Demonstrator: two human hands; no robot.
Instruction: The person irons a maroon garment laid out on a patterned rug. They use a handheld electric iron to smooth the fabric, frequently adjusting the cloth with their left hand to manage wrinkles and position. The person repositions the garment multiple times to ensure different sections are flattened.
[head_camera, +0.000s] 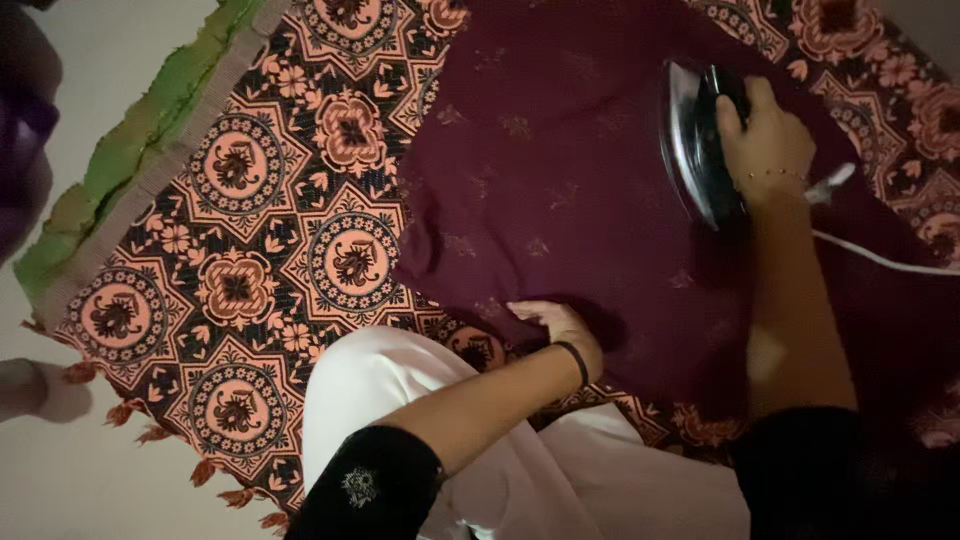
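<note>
A dark maroon cloth (560, 180) with faint small motifs lies spread on a patterned orange-and-black mat (240, 280). My right hand (765, 140) grips the black handle of a clothes iron (695, 140), whose shiny soleplate shows tilted on the cloth at the upper right. My left hand (560, 325), with a dark band at the wrist, presses flat on the cloth's near edge, fingers together and pointing left. A white cord (880, 258) runs from the iron to the right edge.
My knee in white trousers (390, 385) rests on the mat's near side. A green cloth edge (130, 150) borders the mat at the upper left. Pale floor lies beyond, with a purple shape (25, 140) at the far left.
</note>
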